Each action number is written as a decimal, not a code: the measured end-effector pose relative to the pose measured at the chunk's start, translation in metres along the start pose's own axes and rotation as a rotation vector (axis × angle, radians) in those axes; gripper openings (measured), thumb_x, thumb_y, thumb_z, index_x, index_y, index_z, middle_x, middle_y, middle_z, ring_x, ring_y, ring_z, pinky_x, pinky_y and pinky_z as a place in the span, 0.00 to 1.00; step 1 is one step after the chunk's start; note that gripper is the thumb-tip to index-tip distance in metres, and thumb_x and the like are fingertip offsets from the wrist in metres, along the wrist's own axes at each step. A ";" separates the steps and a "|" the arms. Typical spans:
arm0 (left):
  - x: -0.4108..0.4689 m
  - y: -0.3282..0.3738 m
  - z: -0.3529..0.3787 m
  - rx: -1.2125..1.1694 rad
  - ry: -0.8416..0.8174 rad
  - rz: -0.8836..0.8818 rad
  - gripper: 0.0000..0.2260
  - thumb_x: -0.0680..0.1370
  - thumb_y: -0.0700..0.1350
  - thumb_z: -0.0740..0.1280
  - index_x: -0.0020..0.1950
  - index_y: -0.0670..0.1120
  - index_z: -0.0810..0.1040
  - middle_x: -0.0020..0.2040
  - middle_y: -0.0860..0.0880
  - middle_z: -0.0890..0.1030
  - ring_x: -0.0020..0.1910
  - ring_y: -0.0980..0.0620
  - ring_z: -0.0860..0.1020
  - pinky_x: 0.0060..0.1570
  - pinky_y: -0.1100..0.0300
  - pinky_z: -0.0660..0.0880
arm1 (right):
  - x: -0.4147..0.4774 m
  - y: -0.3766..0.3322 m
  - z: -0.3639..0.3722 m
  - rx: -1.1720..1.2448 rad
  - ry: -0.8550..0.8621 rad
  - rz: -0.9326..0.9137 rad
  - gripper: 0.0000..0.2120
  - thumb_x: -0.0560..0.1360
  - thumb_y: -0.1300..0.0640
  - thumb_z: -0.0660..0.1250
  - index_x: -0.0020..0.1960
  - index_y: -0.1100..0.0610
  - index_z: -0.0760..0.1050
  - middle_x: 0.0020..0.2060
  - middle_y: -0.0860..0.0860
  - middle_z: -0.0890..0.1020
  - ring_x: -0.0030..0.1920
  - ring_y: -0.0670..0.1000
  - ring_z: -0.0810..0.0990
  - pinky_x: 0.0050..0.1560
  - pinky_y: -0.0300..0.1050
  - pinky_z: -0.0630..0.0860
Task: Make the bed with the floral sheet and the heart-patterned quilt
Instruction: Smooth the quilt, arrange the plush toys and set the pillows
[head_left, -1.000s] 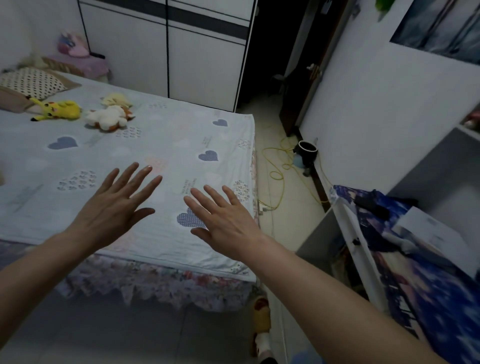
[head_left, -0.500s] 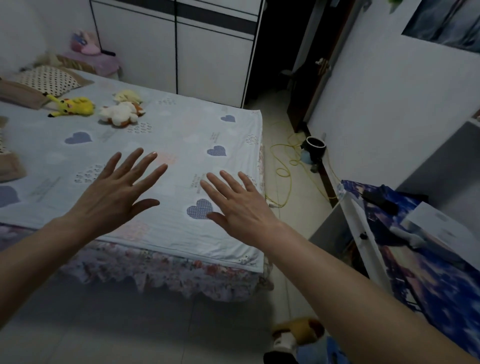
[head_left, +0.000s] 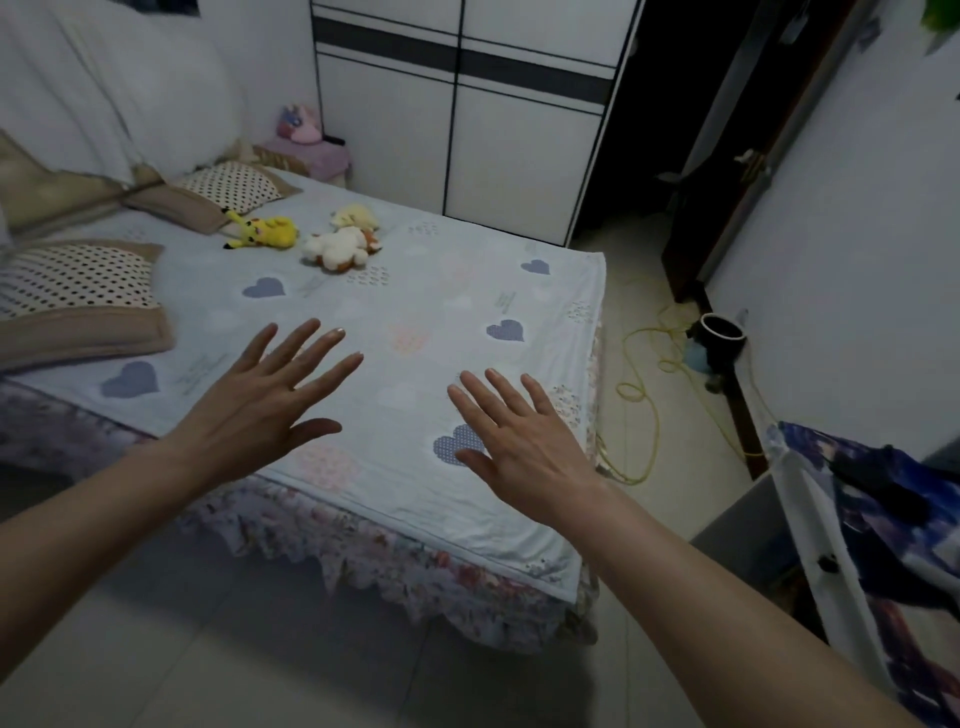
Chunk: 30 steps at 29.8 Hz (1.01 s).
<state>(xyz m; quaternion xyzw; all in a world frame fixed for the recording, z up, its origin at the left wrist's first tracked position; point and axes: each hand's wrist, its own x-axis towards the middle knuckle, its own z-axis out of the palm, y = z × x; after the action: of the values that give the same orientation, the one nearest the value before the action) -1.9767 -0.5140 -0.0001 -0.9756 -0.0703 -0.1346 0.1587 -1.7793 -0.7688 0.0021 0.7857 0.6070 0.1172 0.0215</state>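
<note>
The pale blue heart-patterned quilt (head_left: 426, 312) lies spread flat over the bed. Under it the floral sheet (head_left: 395, 566) shows as a ruffled skirt along the bed's near edge. My left hand (head_left: 260, 410) and my right hand (head_left: 519, 441) are held out in front of me over the bed's near corner, palms down and fingers spread, holding nothing. Whether they touch the quilt I cannot tell.
Two dotted pillows (head_left: 78, 291) (head_left: 234, 187) lie at the bed's head on the left. A yellow plush (head_left: 265, 233) and a white plush (head_left: 340, 248) rest on the quilt. A white wardrobe (head_left: 467, 130) stands behind, a yellow cable (head_left: 644, 374) and dark pot (head_left: 722, 332) lie on the floor at right.
The view has swung left and drawn back, bringing the near pillow and the headboard side into sight. Both hands stay spread in the same pose.
</note>
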 end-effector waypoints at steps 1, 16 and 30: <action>0.002 0.004 0.001 0.010 -0.004 -0.009 0.32 0.80 0.64 0.49 0.80 0.48 0.56 0.79 0.41 0.57 0.78 0.39 0.54 0.74 0.37 0.56 | 0.002 0.004 0.004 0.006 -0.001 -0.006 0.32 0.80 0.39 0.42 0.80 0.52 0.53 0.79 0.51 0.57 0.78 0.56 0.55 0.77 0.59 0.52; -0.052 -0.045 0.022 0.088 -0.111 -0.336 0.32 0.81 0.65 0.47 0.81 0.50 0.53 0.79 0.43 0.58 0.78 0.41 0.55 0.74 0.40 0.57 | 0.143 -0.039 0.041 0.098 0.018 -0.301 0.32 0.81 0.36 0.39 0.80 0.50 0.50 0.79 0.49 0.52 0.79 0.55 0.51 0.77 0.59 0.50; -0.151 -0.281 0.073 0.112 -0.171 -0.572 0.33 0.79 0.66 0.50 0.81 0.52 0.53 0.79 0.45 0.60 0.77 0.43 0.59 0.73 0.40 0.59 | 0.379 -0.223 0.055 0.142 0.072 -0.431 0.31 0.82 0.36 0.43 0.80 0.50 0.54 0.78 0.49 0.58 0.78 0.55 0.57 0.72 0.56 0.51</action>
<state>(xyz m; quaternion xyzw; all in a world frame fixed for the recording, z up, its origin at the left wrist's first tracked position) -2.1539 -0.2406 -0.0286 -0.9137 -0.3627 -0.0872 0.1615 -1.8905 -0.3412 -0.0311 0.6328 0.7679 0.0948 -0.0309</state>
